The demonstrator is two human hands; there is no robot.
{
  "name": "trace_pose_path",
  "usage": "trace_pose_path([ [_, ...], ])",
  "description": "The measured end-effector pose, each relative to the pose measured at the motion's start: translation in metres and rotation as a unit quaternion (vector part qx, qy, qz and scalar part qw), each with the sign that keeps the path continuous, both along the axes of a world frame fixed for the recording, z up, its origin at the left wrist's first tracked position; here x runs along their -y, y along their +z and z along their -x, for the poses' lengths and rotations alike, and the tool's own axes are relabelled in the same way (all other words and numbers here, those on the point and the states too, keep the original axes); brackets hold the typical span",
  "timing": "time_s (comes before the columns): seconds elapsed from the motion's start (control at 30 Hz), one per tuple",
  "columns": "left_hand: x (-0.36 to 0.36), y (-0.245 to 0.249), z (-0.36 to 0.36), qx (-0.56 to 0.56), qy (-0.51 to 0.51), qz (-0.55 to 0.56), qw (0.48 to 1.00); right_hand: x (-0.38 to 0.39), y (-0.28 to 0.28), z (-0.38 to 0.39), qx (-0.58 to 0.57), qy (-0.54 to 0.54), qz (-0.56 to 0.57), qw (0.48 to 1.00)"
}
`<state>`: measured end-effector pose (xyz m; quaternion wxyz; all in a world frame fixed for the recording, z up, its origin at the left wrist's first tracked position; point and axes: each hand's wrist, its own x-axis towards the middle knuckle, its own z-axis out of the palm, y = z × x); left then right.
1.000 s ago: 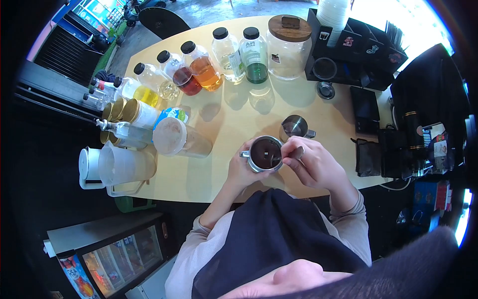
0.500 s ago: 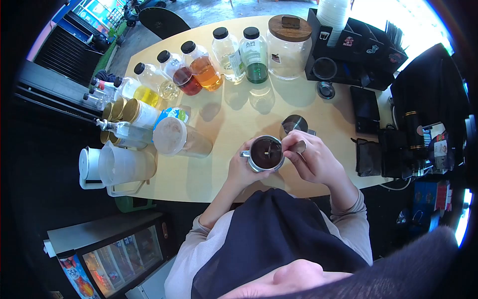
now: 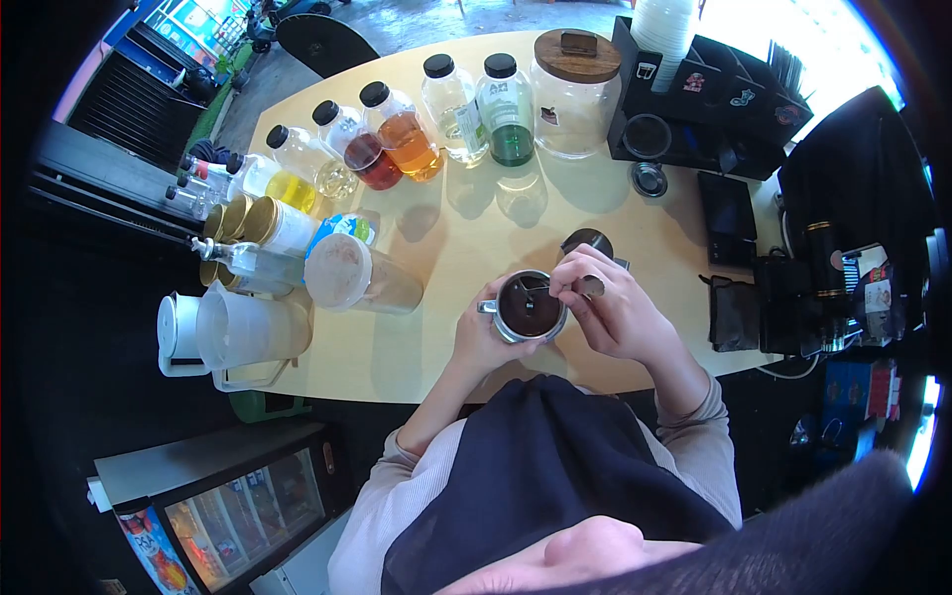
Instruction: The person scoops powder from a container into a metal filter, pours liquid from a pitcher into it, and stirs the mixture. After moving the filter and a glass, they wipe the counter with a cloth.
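Note:
A metal cup (image 3: pixel 503 333) with a handle on its left side holds dark liquid (image 3: pixel 530 309). My left hand (image 3: pixel 486 335) is wrapped round the cup's left and lower side. Over the cup's right rim, my right hand (image 3: pixel 605 302) pinches a thin metal spoon (image 3: pixel 592 286), whose stem reaches into the liquid; its far end is hidden there. Just behind my right hand stands a dark round container (image 3: pixel 587 241), partly covered by the fingers.
Bottles of coloured syrup (image 3: pixel 407 139) line the back. A wood-lidded jar (image 3: pixel 577 104) and black organizer (image 3: pixel 635 99) stand behind right. Left are a powder tub (image 3: pixel 362 276), gold-lidded jars (image 3: pixel 278 226) and a plastic pitcher (image 3: pixel 253 327). Black pouches (image 3: pixel 732 315) lie right.
My right hand has shifted slightly up and left, and the spoon's stem now shows across the upper part of the cup. My left hand and the cup have not moved.

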<state>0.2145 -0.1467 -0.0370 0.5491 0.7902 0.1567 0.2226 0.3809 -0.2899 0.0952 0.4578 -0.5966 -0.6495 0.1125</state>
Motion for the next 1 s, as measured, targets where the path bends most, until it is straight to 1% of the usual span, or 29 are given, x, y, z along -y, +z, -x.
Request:
trace_pose_path([
  [0.2, 0.000, 0.000, -0.001, 0.001, -0.003, -0.013, 1.000, -0.002, -0.002, -0.002, -0.028, 0.016, -0.011, 0.999],
  [0.23, 0.000, 0.000, -0.001, 0.006, -0.003, 0.002, 1.000, -0.002, -0.003, -0.003, -0.028, 0.016, -0.011, 0.999],
  [0.27, 0.001, -0.001, -0.001, 0.012, -0.003, 0.016, 1.000, -0.001, -0.005, -0.005, -0.030, 0.004, -0.026, 0.999],
  [0.33, 0.000, 0.000, -0.001, 0.010, -0.004, 0.008, 1.000, 0.002, -0.006, -0.006, -0.032, -0.006, -0.042, 0.999],
  [0.4, -0.001, -0.001, 0.000, 0.008, -0.005, 0.000, 1.000, 0.007, -0.003, -0.003, -0.096, -0.045, -0.026, 0.994],
  [0.53, 0.000, -0.005, -0.001, 0.008, -0.005, 0.017, 1.000, 0.006, -0.002, -0.002, -0.096, -0.039, -0.020, 0.994],
  [0.6, 0.000, -0.005, -0.001, 0.009, -0.005, 0.023, 1.000, 0.003, -0.003, -0.001, -0.048, -0.030, 0.005, 0.998],
  [0.63, -0.001, -0.006, -0.001, 0.009, -0.006, 0.012, 1.000, 0.002, -0.004, -0.001, -0.049, -0.030, 0.005, 0.998],
  [0.73, -0.001, -0.003, 0.000, 0.003, -0.006, -0.006, 1.000, 0.002, -0.010, 0.000, -0.056, 0.001, -0.013, 0.998],
  [0.93, 0.000, -0.001, -0.002, 0.013, -0.005, 0.003, 1.000, -0.002, -0.011, 0.001, -0.035, -0.030, -0.042, 0.998],
  [1.0, 0.000, -0.001, -0.002, 0.016, -0.007, 0.005, 1.000, -0.001, -0.013, 0.002, -0.043, 0.001, -0.049, 0.998],
])
